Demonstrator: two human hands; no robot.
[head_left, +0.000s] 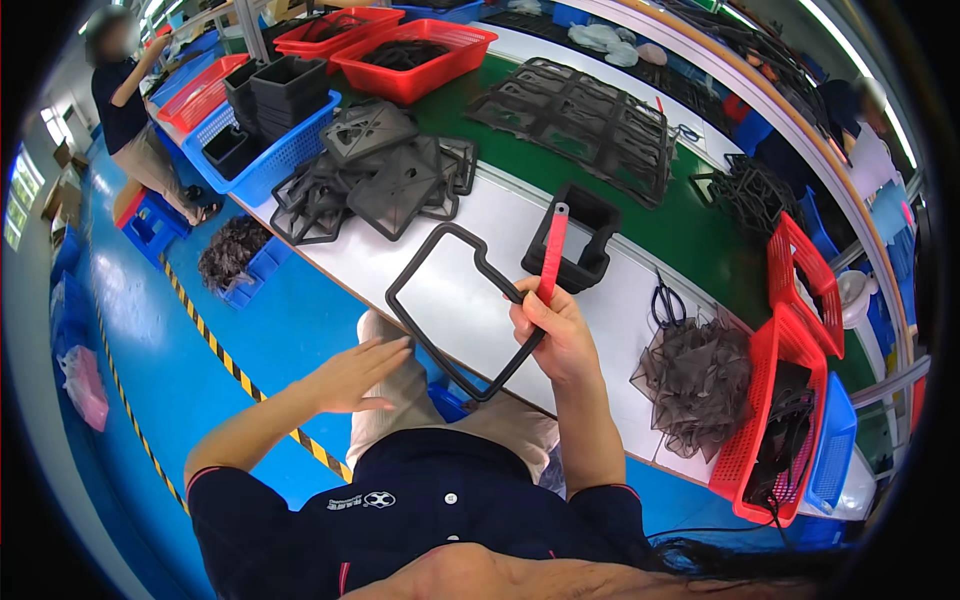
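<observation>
My right hand (558, 335) is closed on a black frame-shaped rubber gasket (402, 272) and a slim red tool (553, 252). The tool points up and away, with a small hole at its far end; its kind I cannot make out. The gasket is a thin closed loop with a stepped corner, held tilted over the table's near edge. My left hand (362, 376) hovers left of the loop above my lap, fingers stretched out and holding nothing. Just beyond my right hand stands a stack of thick black frames (572, 240) on the white table (350, 262).
Dark sheet-like frames (395, 185) are heaped at left. A perforated black sheet (580, 120) lies on the green mat (655, 235). Scissors (668, 300) and crumpled dark trimmings (695, 385) sit at right, beside a red basket (765, 400). A blue basket (255, 165) holds black trays.
</observation>
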